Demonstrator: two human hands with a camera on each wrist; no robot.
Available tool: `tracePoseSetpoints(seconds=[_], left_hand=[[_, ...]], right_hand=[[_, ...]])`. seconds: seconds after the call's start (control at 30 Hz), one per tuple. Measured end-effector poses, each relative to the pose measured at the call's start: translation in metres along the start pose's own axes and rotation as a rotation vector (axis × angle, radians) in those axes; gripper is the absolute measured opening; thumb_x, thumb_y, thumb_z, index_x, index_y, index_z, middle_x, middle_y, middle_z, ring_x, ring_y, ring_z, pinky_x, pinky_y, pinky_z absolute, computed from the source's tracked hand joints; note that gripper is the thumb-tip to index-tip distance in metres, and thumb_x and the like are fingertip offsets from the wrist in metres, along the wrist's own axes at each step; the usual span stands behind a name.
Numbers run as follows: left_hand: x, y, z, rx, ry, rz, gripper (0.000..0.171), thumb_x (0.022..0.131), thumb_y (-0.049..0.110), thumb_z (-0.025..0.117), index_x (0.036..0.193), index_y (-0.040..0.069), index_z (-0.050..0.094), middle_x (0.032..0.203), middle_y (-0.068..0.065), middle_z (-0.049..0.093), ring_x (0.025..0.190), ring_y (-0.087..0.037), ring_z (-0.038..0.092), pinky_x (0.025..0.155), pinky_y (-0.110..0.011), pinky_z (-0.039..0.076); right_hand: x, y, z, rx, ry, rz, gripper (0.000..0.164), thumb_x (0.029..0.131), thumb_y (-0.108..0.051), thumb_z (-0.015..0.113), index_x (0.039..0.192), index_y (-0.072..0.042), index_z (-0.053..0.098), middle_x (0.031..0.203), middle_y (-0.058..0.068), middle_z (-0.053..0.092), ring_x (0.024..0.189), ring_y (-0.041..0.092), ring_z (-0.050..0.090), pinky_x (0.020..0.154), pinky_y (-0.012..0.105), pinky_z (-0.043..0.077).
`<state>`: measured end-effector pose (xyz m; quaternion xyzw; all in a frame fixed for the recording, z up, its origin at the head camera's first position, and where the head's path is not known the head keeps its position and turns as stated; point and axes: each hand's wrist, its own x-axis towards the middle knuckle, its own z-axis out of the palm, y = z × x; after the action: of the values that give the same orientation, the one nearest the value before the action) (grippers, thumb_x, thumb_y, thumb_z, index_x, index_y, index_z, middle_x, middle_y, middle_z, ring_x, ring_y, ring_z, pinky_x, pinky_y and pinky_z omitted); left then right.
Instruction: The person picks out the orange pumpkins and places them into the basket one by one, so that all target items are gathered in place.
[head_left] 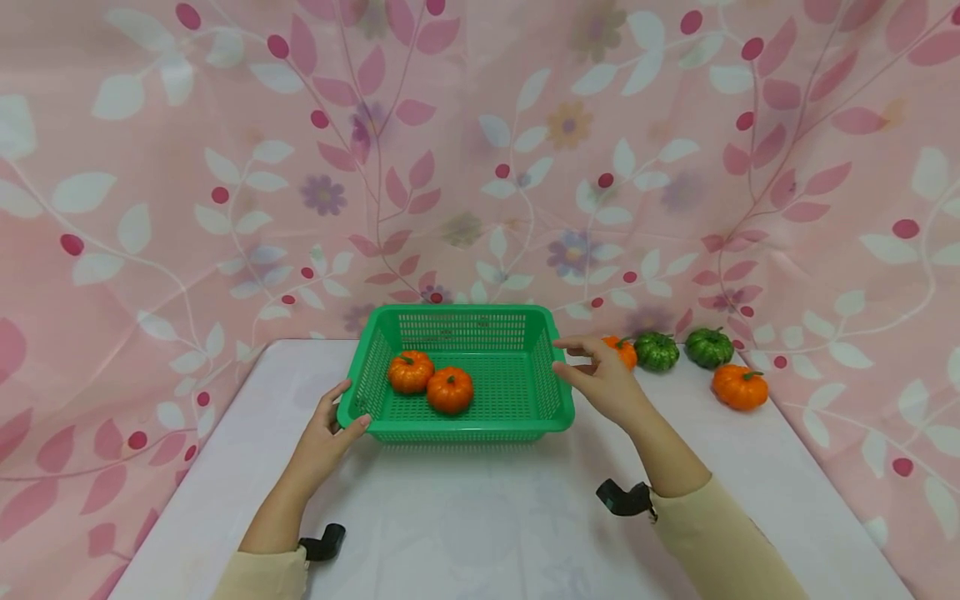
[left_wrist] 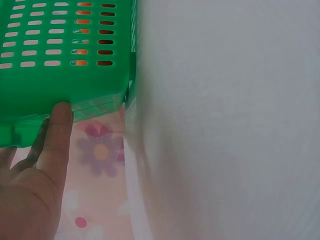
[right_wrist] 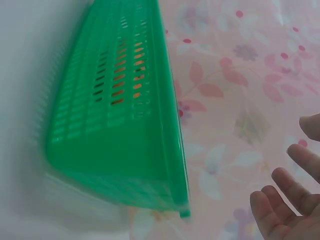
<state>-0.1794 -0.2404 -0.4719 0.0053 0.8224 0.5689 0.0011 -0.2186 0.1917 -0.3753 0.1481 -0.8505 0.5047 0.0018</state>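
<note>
Basket (head_left: pixel 465 426) touches left grip (head_left: pixel 321 443), apart from right grip (head_left: pixel 604 383).

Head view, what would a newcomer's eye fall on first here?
Probably the bright green rectangular plastic basket mid-picture on the white-covered table, with two round ribbed orange pumpkins inside, toward its left side. Next, likely two ribbed green pumpkins and two more orange pumpkins at the table's back right. Behind everything, a pink, leaf-and-flower-patterned backdrop spans the picture.
</note>
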Motion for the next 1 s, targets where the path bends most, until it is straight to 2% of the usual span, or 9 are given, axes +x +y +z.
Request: tracePoseSetpoints(seconds=[0.17, 0.3, 0.47, 0.53, 0.7, 0.9, 1.0], left_hand=[[0.0, 0.001, 0.0, -0.004, 0.001, 0.004, 0.08, 0.099, 0.027, 0.066, 0.161, 0.019, 0.016, 0.148, -0.025, 0.042, 0.129, -0.035, 0.05, 0.086, -0.016, 0.044], [0.0, 0.001, 0.0, -0.003, 0.0, 0.002, 0.08, 0.099, 0.028, 0.066, 0.161, 0.019, 0.016, 0.149, -0.025, 0.042, 0.129, -0.035, 0.05, 0.086, -0.017, 0.045], [0.0, 0.001, 0.0, -0.007, -0.003, -0.001, 0.08, 0.099, 0.026, 0.066, 0.161, 0.02, 0.015, 0.148, -0.025, 0.042, 0.129, -0.034, 0.05, 0.086, -0.017, 0.045], [0.0, 0.001, 0.0, -0.008, -0.005, -0.004, 0.081, 0.099, 0.026, 0.066, 0.161, 0.02, 0.015, 0.149, -0.024, 0.042, 0.129, -0.034, 0.05, 0.087, -0.018, 0.045], [0.0, -0.001, 0.0, 0.0, -0.012, -0.007, 0.082, 0.099, 0.027, 0.066, 0.162, 0.02, 0.013, 0.15, -0.025, 0.041, 0.131, -0.034, 0.049, 0.09, -0.023, 0.047], [0.0, -0.001, -0.001, 0.01, -0.011, -0.003, 0.083, 0.099, 0.028, 0.065, 0.162, 0.019, 0.012, 0.15, -0.025, 0.04, 0.131, -0.034, 0.049, 0.09, -0.023, 0.047], [0.0, 0.0, -0.001, 0.009, -0.008, -0.002, 0.082, 0.099, 0.028, 0.065, 0.162, 0.02, 0.013, 0.15, -0.025, 0.041, 0.13, -0.034, 0.049, 0.09, -0.022, 0.046]], right_hand=[[-0.004, 0.006, -0.013, -0.041, 0.062, -0.007, 0.045, 0.097, -0.031, 0.068, 0.136, -0.011, 0.06, 0.139, 0.013, 0.052, 0.129, 0.036, 0.047, 0.1, 0.054, 0.046], [-0.009, 0.009, -0.024, -0.054, 0.093, -0.005, 0.044, 0.098, -0.031, 0.067, 0.136, -0.01, 0.06, 0.136, 0.015, 0.054, 0.127, 0.038, 0.05, 0.099, 0.055, 0.046], [-0.013, 0.017, -0.037, -0.067, 0.118, 0.017, 0.045, 0.098, -0.033, 0.066, 0.136, -0.009, 0.059, 0.13, 0.016, 0.057, 0.117, 0.037, 0.058, 0.092, 0.042, 0.053], [-0.015, 0.02, -0.041, -0.071, 0.124, 0.025, 0.046, 0.099, -0.035, 0.065, 0.137, -0.01, 0.058, 0.131, 0.015, 0.057, 0.117, 0.035, 0.058, 0.093, 0.04, 0.052], [-0.021, 0.03, -0.051, -0.104, 0.159, 0.024, 0.049, 0.1, -0.038, 0.062, 0.137, -0.006, 0.057, 0.139, 0.015, 0.051, 0.126, 0.037, 0.049, 0.103, 0.053, 0.043], [-0.027, 0.036, -0.064, -0.136, 0.196, 0.039, 0.048, 0.101, -0.038, 0.06, 0.137, -0.006, 0.057, 0.141, 0.015, 0.051, 0.127, 0.034, 0.047, 0.102, 0.05, 0.044], [-0.031, 0.036, -0.069, -0.128, 0.222, 0.049, 0.048, 0.101, -0.037, 0.06, 0.137, -0.005, 0.057, 0.14, 0.016, 0.052, 0.127, 0.033, 0.047, 0.104, 0.054, 0.042]])
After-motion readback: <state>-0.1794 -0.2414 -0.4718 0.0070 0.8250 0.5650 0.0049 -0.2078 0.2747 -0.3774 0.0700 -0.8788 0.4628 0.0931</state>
